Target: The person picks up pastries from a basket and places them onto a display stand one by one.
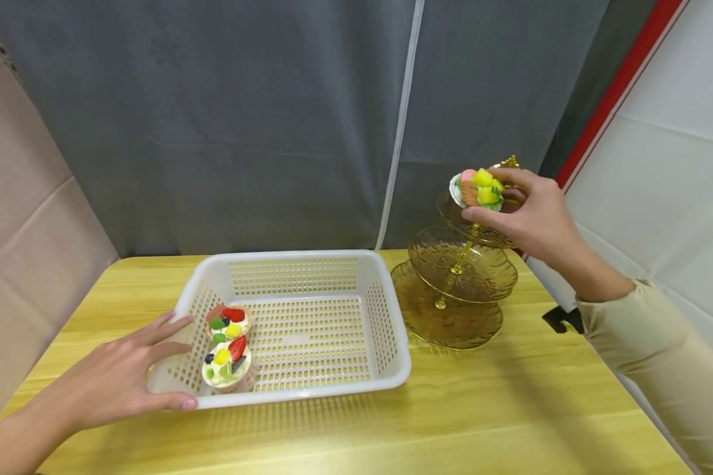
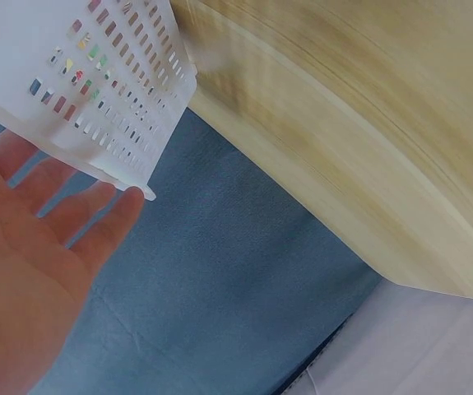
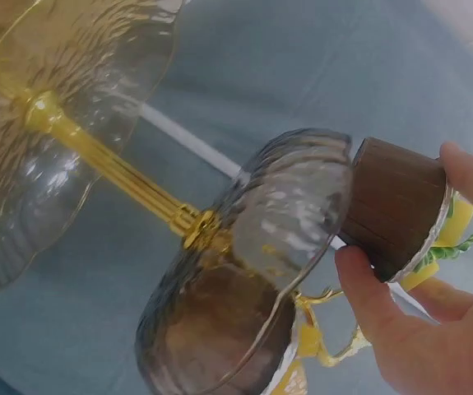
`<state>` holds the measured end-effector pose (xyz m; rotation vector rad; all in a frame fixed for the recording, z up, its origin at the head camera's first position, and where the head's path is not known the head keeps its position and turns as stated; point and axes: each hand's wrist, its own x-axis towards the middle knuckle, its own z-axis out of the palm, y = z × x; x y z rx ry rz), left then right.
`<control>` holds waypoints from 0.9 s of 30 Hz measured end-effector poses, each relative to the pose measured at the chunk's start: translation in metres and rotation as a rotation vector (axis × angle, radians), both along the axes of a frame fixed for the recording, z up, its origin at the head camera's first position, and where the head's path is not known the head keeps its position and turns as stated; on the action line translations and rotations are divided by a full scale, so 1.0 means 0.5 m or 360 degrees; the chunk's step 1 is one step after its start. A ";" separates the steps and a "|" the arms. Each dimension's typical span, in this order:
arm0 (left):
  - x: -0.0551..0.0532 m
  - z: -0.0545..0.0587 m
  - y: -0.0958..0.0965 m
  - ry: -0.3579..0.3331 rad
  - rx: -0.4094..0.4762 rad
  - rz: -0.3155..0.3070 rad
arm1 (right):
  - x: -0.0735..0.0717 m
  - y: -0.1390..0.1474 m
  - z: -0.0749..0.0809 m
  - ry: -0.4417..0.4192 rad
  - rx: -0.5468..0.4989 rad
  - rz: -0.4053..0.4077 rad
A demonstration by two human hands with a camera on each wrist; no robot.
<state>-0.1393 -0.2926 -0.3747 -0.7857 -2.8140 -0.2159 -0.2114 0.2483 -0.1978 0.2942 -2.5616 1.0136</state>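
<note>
My right hand [image 1: 537,214] pinches a toy cupcake [image 1: 481,189] by its sides, thumb against fingers. The cupcake has a brown cup [image 3: 395,206], white cream, yellow fruit chunks and a pink-and-brown topping. It is tilted at the edge of the top tier [image 3: 306,193] of a three-tier amber stand [image 1: 451,330]. Another brown-cupped cupcake [image 3: 224,329] shows through that tier. My left hand [image 1: 121,373] rests on the left rim of a white plastic basket [image 1: 297,394], fingers spread and touching it. Inside, at the left, sit two fruit-topped cupcakes, one behind [image 1: 233,323] and one in front [image 1: 228,363].
The wooden table [image 1: 451,409] carries basket and stand side by side. A grey curtain [image 1: 261,132] hangs behind its far edge. White panels with red trim [image 1: 624,92] stand to the right. A small black object [image 1: 563,320] shows by the right sleeve.
</note>
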 end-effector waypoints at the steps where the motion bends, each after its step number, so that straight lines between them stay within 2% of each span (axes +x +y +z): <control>1: 0.000 0.000 0.000 0.0000 -0.0001 -0.0005 | -0.001 0.003 -0.001 -0.0009 0.0003 -0.0007; 6: 0.000 0.001 -0.001 -0.0019 -0.0004 0.0009 | -0.003 0.012 -0.006 -0.0020 0.0045 -0.0036; 18: 0.001 0.000 -0.001 -0.0023 -0.0003 0.0013 | -0.012 0.005 -0.030 0.0074 0.0253 -0.0051; 27: 0.004 0.001 -0.002 0.0001 -0.0005 0.0010 | -0.014 0.002 -0.041 0.0275 0.0412 -0.0069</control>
